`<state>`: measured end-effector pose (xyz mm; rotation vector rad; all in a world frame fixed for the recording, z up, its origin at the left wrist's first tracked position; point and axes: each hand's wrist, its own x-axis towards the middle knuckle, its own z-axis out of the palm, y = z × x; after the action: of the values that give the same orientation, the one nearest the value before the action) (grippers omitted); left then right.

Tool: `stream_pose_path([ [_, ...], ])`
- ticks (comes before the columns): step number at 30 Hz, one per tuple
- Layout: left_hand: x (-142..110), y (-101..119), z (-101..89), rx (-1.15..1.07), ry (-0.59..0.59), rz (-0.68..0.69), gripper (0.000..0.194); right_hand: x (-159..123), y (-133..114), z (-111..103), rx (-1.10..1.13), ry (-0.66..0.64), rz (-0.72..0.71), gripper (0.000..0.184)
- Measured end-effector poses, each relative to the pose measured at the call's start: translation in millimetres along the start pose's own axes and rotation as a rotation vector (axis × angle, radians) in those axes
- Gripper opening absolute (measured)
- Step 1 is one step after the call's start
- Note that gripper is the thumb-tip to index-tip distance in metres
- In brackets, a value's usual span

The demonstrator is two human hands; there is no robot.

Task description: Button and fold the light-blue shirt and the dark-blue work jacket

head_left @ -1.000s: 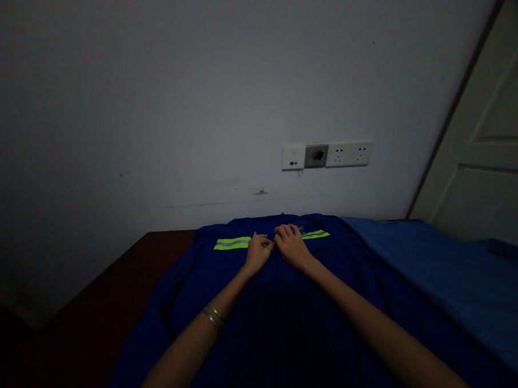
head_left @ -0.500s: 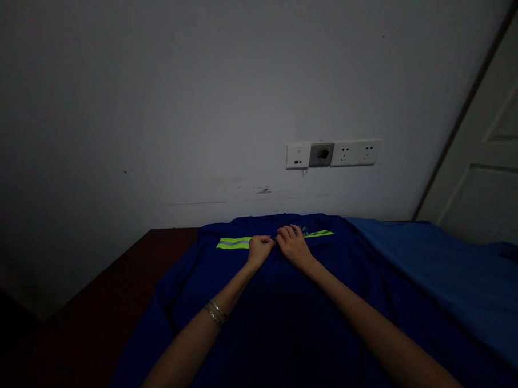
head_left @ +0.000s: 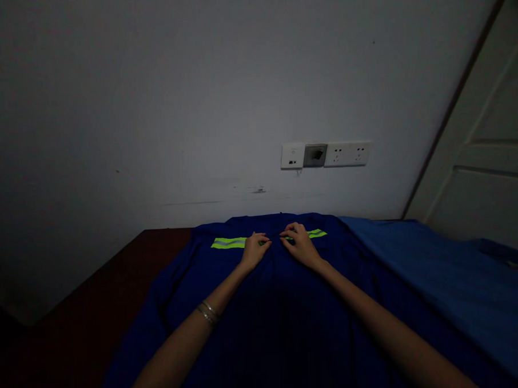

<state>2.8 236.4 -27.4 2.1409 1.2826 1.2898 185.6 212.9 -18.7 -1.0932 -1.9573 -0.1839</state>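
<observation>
A dark blue work jacket [head_left: 246,292] lies spread out with its front up, with yellow-green reflective strips [head_left: 229,243] across the chest. My left hand [head_left: 255,248] rests over the inner end of the left strip, at the front's middle line. Its fingers are bent and slightly apart, and nothing shows between them. Opposite it, my right hand [head_left: 302,245] partly covers the right strip. Thumb and fingers there are parted, with the strip visible between them. A small gap of blue cloth separates the two hands. Fine detail of the closure is too dark to make out.
The jacket lies on a dark reddish-brown surface [head_left: 158,250] against a pale wall [head_left: 195,105]. A lighter blue cloth [head_left: 416,261] lies at the right. Sockets and switches [head_left: 347,154] sit on the wall, and a panelled door [head_left: 491,201] stands at the far right.
My hands were together at the jacket's middle with fingers pinched. They have drawn apart, left hand leftward and right hand rightward, and their fingers have loosened. The view has shifted slightly.
</observation>
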Motion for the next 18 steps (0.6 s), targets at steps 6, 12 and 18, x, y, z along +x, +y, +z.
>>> stream_pose_path([
  [6, 0, 6, -8.9, 0.08, -0.054, 0.009, 0.013, -12, -15, -16, -0.055, -0.01, -0.049, 0.017],
  [12, -7, 23, -32.4, 0.1, -0.118, 0.004, 0.02, -27, -27, -37, -0.1, -0.11, -0.088, 0.018],
  [18, -41, 37, -52.9, 0.103, -0.275, 0.088, 0.021, -45, -43, -50, -0.134, -0.313, 0.005, 0.023],
])
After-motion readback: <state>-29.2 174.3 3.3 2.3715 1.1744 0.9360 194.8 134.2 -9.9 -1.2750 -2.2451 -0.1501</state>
